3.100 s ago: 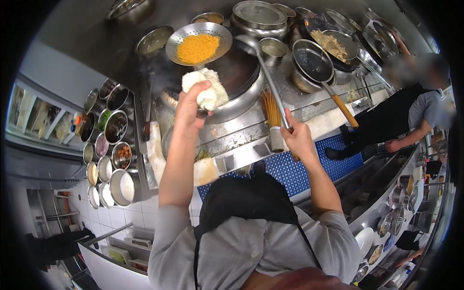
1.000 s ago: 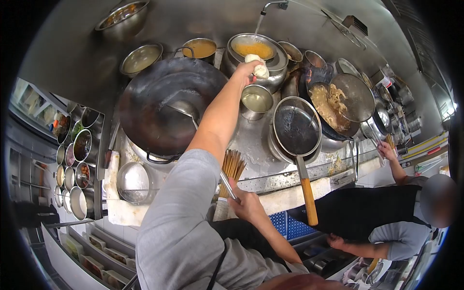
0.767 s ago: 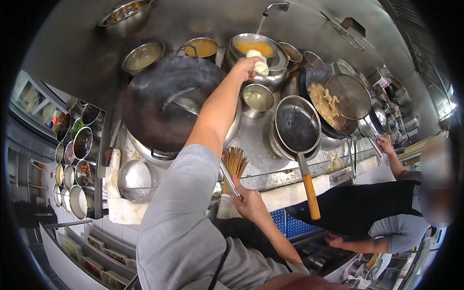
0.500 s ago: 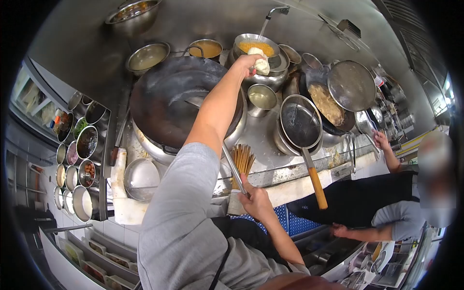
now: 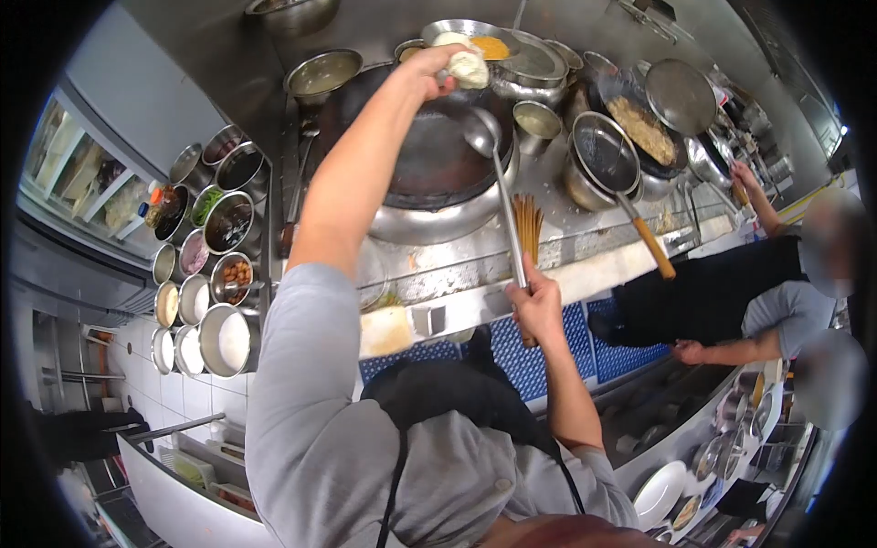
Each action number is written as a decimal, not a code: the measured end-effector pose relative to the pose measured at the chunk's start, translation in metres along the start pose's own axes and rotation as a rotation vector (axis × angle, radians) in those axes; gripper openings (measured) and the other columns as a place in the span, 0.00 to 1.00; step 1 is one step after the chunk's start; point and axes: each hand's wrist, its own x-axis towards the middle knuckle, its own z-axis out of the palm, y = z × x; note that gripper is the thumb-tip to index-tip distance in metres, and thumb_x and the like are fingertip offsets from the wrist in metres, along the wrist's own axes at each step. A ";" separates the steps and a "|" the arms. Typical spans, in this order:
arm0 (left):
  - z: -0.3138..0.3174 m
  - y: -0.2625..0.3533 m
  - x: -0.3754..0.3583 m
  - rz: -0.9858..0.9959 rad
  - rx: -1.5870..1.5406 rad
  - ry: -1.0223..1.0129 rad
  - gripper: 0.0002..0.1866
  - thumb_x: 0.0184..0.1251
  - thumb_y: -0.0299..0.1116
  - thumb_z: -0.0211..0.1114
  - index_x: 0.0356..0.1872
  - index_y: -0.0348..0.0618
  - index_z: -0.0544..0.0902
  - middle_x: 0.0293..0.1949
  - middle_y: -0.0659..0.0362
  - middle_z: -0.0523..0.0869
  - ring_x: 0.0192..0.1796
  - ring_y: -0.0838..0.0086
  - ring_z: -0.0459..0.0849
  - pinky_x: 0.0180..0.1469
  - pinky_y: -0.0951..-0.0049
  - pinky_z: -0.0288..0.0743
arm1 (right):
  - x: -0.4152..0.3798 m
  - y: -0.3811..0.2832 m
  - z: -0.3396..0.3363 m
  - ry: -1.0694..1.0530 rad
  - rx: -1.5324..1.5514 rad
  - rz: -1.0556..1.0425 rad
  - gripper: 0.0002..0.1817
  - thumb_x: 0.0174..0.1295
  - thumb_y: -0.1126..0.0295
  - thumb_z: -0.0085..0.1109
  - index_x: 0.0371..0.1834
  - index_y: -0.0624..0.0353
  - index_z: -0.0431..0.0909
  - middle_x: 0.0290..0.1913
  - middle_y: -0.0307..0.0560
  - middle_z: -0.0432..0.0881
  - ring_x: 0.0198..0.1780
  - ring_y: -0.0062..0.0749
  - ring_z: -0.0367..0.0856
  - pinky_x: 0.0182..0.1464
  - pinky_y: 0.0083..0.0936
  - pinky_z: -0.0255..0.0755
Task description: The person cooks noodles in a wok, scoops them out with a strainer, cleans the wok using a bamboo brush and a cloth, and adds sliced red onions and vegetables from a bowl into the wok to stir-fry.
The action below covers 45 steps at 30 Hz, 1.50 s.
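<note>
My left hand (image 5: pixel 435 73) is closed round a bunched white cloth (image 5: pixel 469 70) at the rim of a metal bowl (image 5: pixel 436 30). Yellow-orange food (image 5: pixel 491 47) lies in that bowl, which is held above the far edge of a large dark wok (image 5: pixel 425 160). My fingers cover part of the rim. My right hand (image 5: pixel 539 306) grips the long handle of a metal ladle (image 5: pixel 481 134), whose head is over the right side of the wok. Behind that handle, near my right hand, stands a bundle of thin bamboo sticks (image 5: pixel 527 224).
A small pot of liquid (image 5: pixel 536 120) and a strainer with a wooden handle (image 5: pixel 606 153) stand right of the wok. Farther right, a co-worker's hand (image 5: pixel 744 173) is by a second wok of food (image 5: pixel 644 128). Metal ingredient tubs (image 5: pixel 226 338) line the left.
My left hand has moved left with the cloth and the metal bowl, toward the wok. The ladle head now shows over the wok. The whole view has shifted.
</note>
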 end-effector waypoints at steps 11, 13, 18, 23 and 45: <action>-0.071 -0.082 -0.242 -0.004 0.018 0.178 0.17 0.60 0.36 0.73 0.46 0.39 0.83 0.33 0.62 0.87 0.25 0.83 0.83 0.12 0.85 0.63 | -0.049 -0.041 0.032 0.007 -0.014 -0.163 0.34 0.64 0.76 0.59 0.75 0.67 0.63 0.25 0.42 0.80 0.18 0.20 0.72 0.22 0.22 0.69; -0.072 -0.092 -0.254 -0.025 -0.004 0.216 0.16 0.59 0.36 0.74 0.45 0.41 0.84 0.32 0.61 0.87 0.24 0.82 0.83 0.12 0.83 0.64 | -0.046 -0.076 0.033 -0.042 0.052 -0.165 0.33 0.65 0.76 0.59 0.75 0.66 0.63 0.24 0.38 0.77 0.16 0.19 0.71 0.16 0.22 0.66; -0.054 -0.122 -0.279 0.156 0.594 0.302 0.23 0.50 0.36 0.76 0.49 0.40 0.85 0.34 0.57 0.89 0.26 0.79 0.85 0.16 0.79 0.71 | -0.019 -0.107 0.044 -0.049 0.098 -0.214 0.33 0.65 0.74 0.59 0.75 0.65 0.64 0.20 0.36 0.73 0.15 0.20 0.71 0.15 0.24 0.66; -0.057 -0.124 -0.265 -0.002 0.100 0.181 0.17 0.55 0.34 0.74 0.46 0.43 0.84 0.33 0.62 0.88 0.25 0.82 0.83 0.14 0.82 0.63 | -0.009 -0.100 0.062 -0.087 -0.038 -0.174 0.34 0.65 0.73 0.59 0.76 0.64 0.63 0.19 0.36 0.73 0.16 0.21 0.72 0.17 0.26 0.66; -0.003 -0.145 -0.318 0.111 -0.095 0.293 0.13 0.59 0.33 0.73 0.43 0.42 0.84 0.31 0.62 0.87 0.26 0.81 0.84 0.15 0.82 0.64 | 0.005 -0.065 0.018 0.035 -0.570 -0.554 0.32 0.63 0.75 0.62 0.73 0.60 0.69 0.29 0.37 0.82 0.24 0.15 0.73 0.28 0.22 0.70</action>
